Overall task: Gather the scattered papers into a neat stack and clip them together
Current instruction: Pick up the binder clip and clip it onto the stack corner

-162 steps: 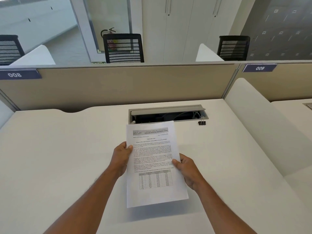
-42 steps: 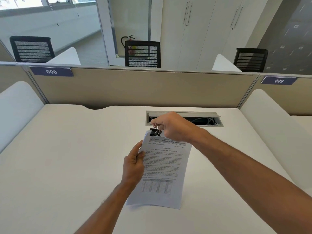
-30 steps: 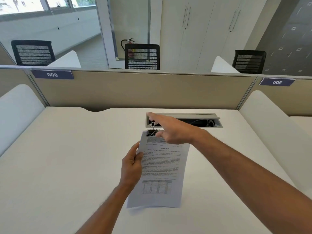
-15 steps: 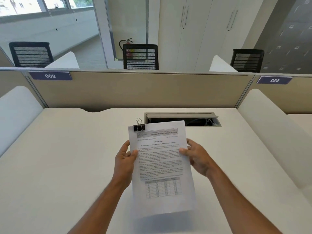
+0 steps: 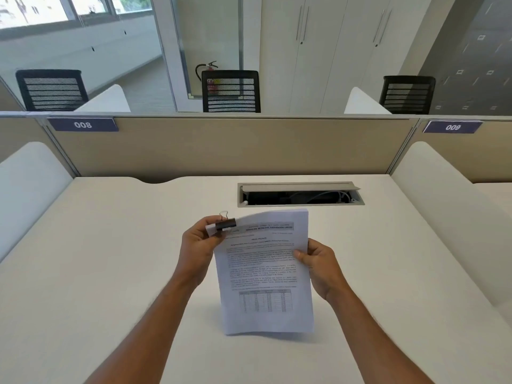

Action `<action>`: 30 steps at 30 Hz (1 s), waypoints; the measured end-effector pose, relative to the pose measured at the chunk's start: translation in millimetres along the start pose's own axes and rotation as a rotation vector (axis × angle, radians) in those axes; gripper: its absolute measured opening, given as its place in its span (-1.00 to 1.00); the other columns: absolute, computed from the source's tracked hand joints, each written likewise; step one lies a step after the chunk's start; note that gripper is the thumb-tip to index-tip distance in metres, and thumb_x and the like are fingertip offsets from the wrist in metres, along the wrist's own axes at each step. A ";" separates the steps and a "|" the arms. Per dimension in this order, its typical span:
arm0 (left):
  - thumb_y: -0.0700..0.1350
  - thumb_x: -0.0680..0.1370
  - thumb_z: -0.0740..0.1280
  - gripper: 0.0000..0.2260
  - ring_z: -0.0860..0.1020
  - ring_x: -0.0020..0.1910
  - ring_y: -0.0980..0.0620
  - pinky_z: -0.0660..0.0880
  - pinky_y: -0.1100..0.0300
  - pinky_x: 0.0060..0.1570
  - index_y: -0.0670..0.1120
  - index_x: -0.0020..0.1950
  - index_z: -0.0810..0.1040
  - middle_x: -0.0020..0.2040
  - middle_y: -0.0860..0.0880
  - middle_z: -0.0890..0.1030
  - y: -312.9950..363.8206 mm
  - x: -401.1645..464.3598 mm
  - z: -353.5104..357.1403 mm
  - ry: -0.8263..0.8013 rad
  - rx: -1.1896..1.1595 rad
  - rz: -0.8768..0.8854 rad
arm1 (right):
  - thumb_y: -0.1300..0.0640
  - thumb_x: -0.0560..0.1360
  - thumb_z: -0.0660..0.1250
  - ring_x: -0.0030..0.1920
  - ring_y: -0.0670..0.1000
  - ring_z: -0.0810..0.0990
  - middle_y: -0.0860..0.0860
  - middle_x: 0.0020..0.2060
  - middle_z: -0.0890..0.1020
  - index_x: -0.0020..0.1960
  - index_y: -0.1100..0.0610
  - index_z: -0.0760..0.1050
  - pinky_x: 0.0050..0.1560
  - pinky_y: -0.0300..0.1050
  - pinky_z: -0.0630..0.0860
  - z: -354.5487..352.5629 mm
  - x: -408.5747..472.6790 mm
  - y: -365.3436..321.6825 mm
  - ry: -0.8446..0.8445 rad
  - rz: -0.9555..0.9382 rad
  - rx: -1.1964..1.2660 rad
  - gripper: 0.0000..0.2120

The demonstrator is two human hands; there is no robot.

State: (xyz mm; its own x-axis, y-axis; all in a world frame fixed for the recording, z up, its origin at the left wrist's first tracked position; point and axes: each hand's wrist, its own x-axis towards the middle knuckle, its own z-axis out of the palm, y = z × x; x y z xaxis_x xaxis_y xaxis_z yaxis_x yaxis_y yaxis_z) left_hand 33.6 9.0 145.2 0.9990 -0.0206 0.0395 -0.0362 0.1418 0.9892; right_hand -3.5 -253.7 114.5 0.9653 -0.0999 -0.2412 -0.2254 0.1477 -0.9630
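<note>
**Clipped stack up in both hands**

You're holding the paper stack (image 5: 266, 275) off the surface (image 5: 110, 259) w/ both hands, roughly centre of the view, printed side facing you. Text block up top, a table lower down; the wording is too small to read properly.

Left hand (image 5: 198, 249): you're pinching the stack's top-left corner, fingers closed on the paper right at the binder clip (image 5: 225, 224). That corner is bending toward the hand, so the top edge is curving rather than lying flat.

Right hand (image 5: 321, 266): you're gripping the right edge of the stack about mid-height, thumb on the front, other fingers going behind the sheets.

The clip is black w/ wire loops, one loop standing up above the paper's top edge. It's biting the top-left corner of the stack. Can't tell how many sheets it's catching.

The stack's bottom edge is hanging just above the surface, throwing a soft shadow under it; can't tell whether it's touching.

Behind the stack, the cable tray (image 5: 300, 195) is sitting open in the surface, lid tipped up, cables showing inside. Beyond that the beige partition (image 5: 221, 148) is carrying the labels 008 (image 5: 82, 125) and 009 (image 5: 453, 127). Black mesh chairs (image 5: 231, 91) are standing on the far side.
</note>
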 end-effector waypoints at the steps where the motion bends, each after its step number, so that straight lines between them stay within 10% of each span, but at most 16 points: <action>1: -0.49 0.55 0.27 -0.69 0.63 0.10 -0.11 0.60 0.09 0.04 -0.15 0.00 0.70 0.04 -0.06 0.74 0.2 -3.0 0.0 -0.027 0.003 0.024 | 0.37 0.57 0.30 0.05 0.22 0.71 0.11 0.03 0.75 0.10 0.12 0.70 0.08 0.19 0.64 -0.5 0.1 1.0 0.014 0.002 0.013 -0.73; 10: -0.60 0.42 0.33 -0.65 0.37 0.53 0.02 0.28 -0.20 0.49 -0.18 -0.23 0.72 0.35 0.01 0.62 -23.2 -26.2 -3.5 -0.169 0.046 0.162 | 0.41 0.52 0.23 -0.09 0.12 0.68 0.23 -0.04 0.71 -0.03 0.28 0.67 -0.15 -0.06 0.59 -6.9 3.3 6.6 0.095 0.022 0.165 -0.77; 16: -0.48 0.52 0.35 -0.59 0.45 0.47 0.04 0.37 -0.09 0.46 0.00 0.08 0.75 0.37 0.05 0.61 -17.9 -19.9 -1.2 -0.106 0.063 0.142 | 0.43 0.54 0.26 -0.06 0.15 0.68 0.15 -0.07 0.73 -0.03 0.28 0.67 -0.08 0.01 0.61 -5.1 8.3 8.7 0.092 0.030 0.169 -0.78; 20: -0.14 0.59 0.40 -0.41 0.61 0.30 0.02 0.59 -0.03 0.22 0.11 0.57 0.26 0.36 0.03 0.61 -25.9 -17.4 -6.3 -0.094 0.116 -0.051 | 0.42 0.54 0.32 0.03 0.20 0.72 0.16 0.03 0.74 0.09 0.20 0.68 0.07 0.15 0.64 -0.9 13.4 6.0 0.084 0.034 0.188 -0.76; 30: -0.19 0.54 0.41 -0.65 0.66 0.19 -0.28 0.54 -0.28 0.23 -0.14 0.33 0.56 0.23 -0.18 0.69 -68.6 -38.6 -22.2 -0.170 -0.007 -0.383 | 0.42 0.55 0.31 0.03 0.22 0.73 0.16 0.05 0.74 0.17 0.20 0.62 0.03 0.12 0.66 7.4 41.0 -13.5 0.127 0.144 0.224 -0.73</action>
State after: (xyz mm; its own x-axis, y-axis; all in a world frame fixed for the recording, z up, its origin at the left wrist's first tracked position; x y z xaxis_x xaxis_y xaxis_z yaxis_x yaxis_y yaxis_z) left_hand -1.8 22.1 72.7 0.9216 -0.2359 -0.3081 0.3381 0.0988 0.9359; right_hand 40.2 -252.6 118.5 0.8979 -0.1827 -0.4005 -0.3106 0.3818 -0.8705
